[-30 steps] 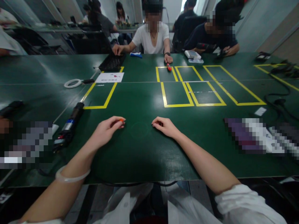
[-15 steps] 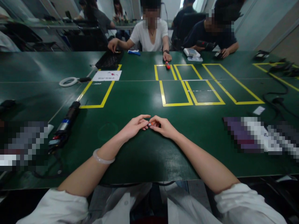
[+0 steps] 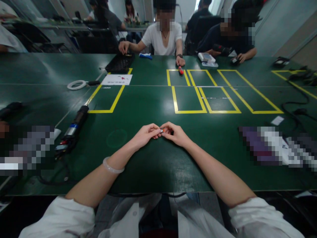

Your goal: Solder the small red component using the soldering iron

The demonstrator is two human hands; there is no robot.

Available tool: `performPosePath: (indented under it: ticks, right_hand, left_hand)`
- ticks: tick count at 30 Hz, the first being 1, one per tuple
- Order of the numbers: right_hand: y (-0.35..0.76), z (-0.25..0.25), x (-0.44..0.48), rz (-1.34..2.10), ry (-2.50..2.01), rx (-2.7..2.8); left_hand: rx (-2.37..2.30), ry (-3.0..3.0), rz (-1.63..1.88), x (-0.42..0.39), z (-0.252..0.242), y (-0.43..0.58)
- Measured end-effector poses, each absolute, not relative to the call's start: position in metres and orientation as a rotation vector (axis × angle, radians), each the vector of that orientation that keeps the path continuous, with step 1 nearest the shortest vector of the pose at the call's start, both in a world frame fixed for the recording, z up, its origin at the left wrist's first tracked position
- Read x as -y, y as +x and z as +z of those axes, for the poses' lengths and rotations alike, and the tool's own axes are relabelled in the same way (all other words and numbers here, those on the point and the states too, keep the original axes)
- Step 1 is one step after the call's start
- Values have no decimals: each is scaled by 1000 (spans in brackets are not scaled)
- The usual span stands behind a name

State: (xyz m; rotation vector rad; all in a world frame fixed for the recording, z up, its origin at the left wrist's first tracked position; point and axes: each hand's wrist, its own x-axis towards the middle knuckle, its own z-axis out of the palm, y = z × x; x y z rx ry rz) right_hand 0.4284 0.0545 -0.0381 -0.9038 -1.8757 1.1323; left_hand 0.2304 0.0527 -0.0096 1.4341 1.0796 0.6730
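Just above the green table [image 3: 148,172], my left hand [image 3: 148,135] and my right hand [image 3: 174,133] meet fingertip to fingertip. Between them is a small orange-and-silver piece [image 3: 162,131], too small to name for certain. The fingers of both hands are closed on it, the left from its left end and the right from its right end. Parts of the piece are covered by the fingers. A pale bangle circles my left wrist.
An electric screwdriver [image 3: 73,129] lies left, its cable trailing forward. Yellow tape outlines [image 3: 190,111] mark the table beyond my hands. A printed sheet [image 3: 117,79] and black tray [image 3: 120,63] lie farther left. Across the table, a co-worker's hand [image 3: 180,61] touches a red object [image 3: 181,70].
The view has shifted slightly, so most things sit a little farther right. My left fingers have curled in closer around the small piece; it stays between both hands.
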Motion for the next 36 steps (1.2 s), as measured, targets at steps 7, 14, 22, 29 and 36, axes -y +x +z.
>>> performPosePath:
  ticks: [7, 14, 22, 29, 36]
  right_hand:
    - [428, -35, -55, 1331, -878, 1715]
    - [428, -39, -56, 1181, -907, 1809]
    - [428, -37, -56, 1159, -942, 1824]
    - [430, -39, -58, 1180, -975, 1799]
    - [431, -40, -58, 1209, -996, 1796]
  left_hand:
    - [-1068, 1602, 752, -50, -11, 229]
    - [-1142, 1712, 769, -50, -13, 228]
    - [-1149, 1854, 799, -46, -7, 230]
    - [-1198, 1933, 789, -47, 2, 225]
    - [-1507, 2166, 553, -41, 33, 163]
